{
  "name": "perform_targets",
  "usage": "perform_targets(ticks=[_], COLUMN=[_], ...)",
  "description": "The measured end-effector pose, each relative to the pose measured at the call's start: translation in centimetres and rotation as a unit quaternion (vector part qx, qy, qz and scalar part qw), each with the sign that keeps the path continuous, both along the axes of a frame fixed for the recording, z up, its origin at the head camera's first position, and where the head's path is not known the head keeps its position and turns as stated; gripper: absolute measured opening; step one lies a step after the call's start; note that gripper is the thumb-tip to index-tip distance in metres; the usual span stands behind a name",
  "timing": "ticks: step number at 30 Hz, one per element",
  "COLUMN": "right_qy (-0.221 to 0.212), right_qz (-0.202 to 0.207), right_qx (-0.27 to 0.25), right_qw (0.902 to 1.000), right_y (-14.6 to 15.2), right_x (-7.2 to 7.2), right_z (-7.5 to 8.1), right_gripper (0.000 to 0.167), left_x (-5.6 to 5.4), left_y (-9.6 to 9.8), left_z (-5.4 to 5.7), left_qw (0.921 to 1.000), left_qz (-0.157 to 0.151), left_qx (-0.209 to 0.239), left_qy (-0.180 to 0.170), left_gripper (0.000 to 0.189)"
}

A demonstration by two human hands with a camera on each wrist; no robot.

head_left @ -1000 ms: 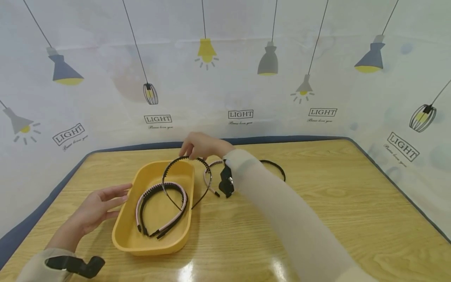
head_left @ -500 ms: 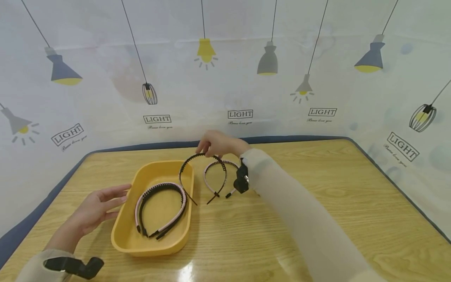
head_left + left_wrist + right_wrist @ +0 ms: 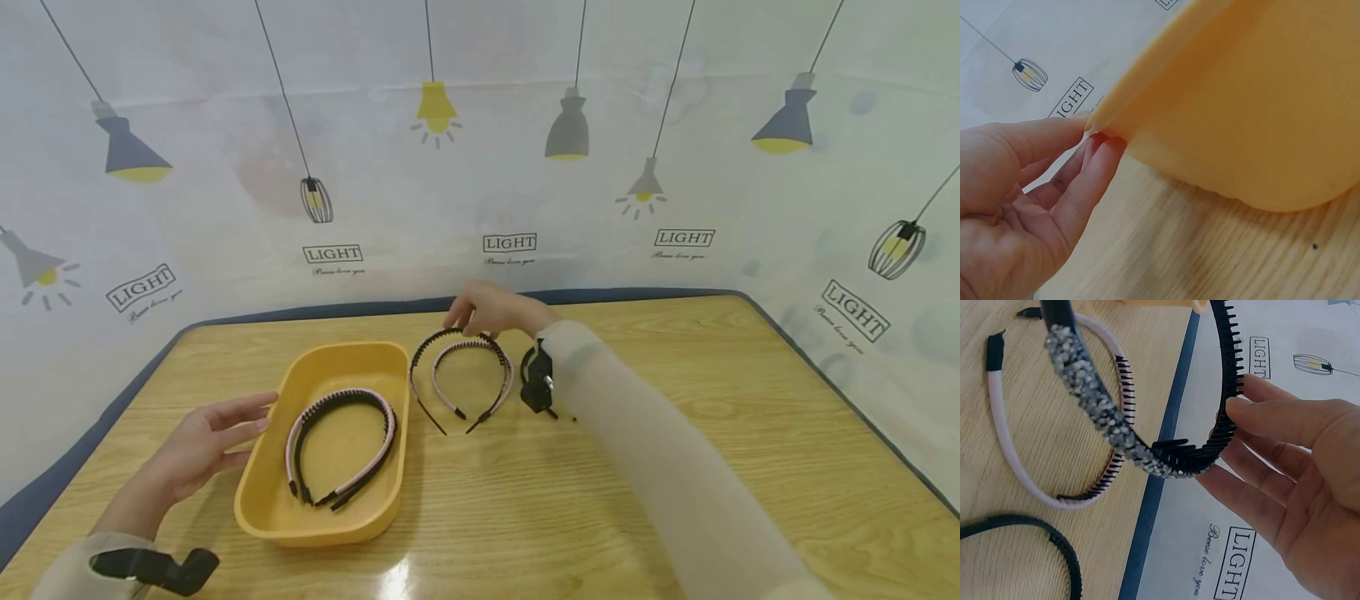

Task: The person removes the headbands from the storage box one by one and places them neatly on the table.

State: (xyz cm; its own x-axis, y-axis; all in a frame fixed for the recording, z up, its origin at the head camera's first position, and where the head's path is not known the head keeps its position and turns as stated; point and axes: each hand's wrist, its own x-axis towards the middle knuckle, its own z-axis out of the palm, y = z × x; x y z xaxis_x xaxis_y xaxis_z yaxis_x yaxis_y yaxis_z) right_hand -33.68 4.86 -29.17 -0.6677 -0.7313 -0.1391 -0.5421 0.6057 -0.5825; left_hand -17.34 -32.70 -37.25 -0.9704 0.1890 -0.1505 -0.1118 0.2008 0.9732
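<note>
My right hand (image 3: 495,307) pinches a black toothed headband (image 3: 1100,406) at its top, thumb on one side and fingers on the other. Clear sparkling stones cover part of that headband, and its ends point down. Behind it in the head view, a pink headband (image 3: 442,392) with dark tips lies on the table. My left hand (image 3: 198,446) holds the left rim of a yellow tray (image 3: 318,537) by the fingertips, seen closer in the left wrist view. Inside the tray, a pink headband (image 3: 289,446) and a black headband (image 3: 384,458) lie nested together.
Another dark headband (image 3: 1069,556) lies on the wooden table (image 3: 675,467), partly hidden by my right wrist in the head view. A printed backdrop (image 3: 420,192) with lamp drawings rises behind the table's far edge.
My right hand has moved to the right with the black headband, from over the tray's right side to beside it, over the pink headband. The left hand and tray stay nearly still.
</note>
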Motion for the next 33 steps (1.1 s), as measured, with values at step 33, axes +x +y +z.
perform_targets(ticks=[33], right_qy=[0.001], right_qz=[-0.055], right_qx=[-0.003], right_qw=[0.9985], right_y=[7.9], right_x=[-0.4], right_z=[-1.9], right_gripper=[0.029], left_x=[0.0], left_y=[0.1], left_z=[0.1], left_qw=[1.0000], left_qz=[0.006], left_qx=[0.005], left_qy=[-0.006], left_gripper=[0.041])
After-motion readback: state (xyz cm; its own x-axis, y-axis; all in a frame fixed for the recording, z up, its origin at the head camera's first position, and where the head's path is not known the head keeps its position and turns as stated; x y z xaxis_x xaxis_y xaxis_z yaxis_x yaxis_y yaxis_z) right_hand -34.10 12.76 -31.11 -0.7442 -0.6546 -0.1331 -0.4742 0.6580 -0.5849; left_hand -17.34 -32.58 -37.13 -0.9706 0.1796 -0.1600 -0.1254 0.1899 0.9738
